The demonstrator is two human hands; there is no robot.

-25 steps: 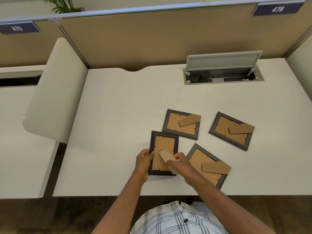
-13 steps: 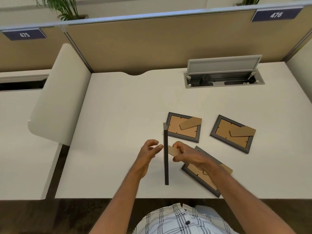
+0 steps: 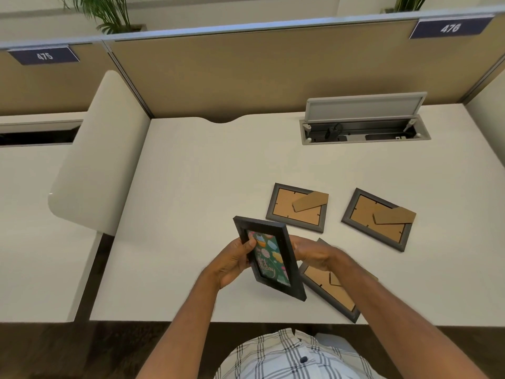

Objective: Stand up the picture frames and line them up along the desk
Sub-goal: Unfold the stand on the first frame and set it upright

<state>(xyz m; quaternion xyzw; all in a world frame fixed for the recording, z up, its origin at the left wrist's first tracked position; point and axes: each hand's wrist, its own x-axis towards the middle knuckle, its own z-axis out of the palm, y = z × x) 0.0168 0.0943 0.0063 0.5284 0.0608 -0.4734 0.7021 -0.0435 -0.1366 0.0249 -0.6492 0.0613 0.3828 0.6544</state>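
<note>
Both hands hold one black picture frame (image 3: 270, 259) above the desk (image 3: 191, 187), picture side up and tilted. The left hand (image 3: 232, 262) grips its left edge, thumb on the front; the right hand (image 3: 314, 254) clasps the right edge from behind. Three other frames (image 3: 297, 207) lie face down nearby.

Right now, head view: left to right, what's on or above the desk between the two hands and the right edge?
left hand → held frame, picture showing → right hand → far-right frame, lying face down. Other two frames overlap these in the order, so left out.
</note>
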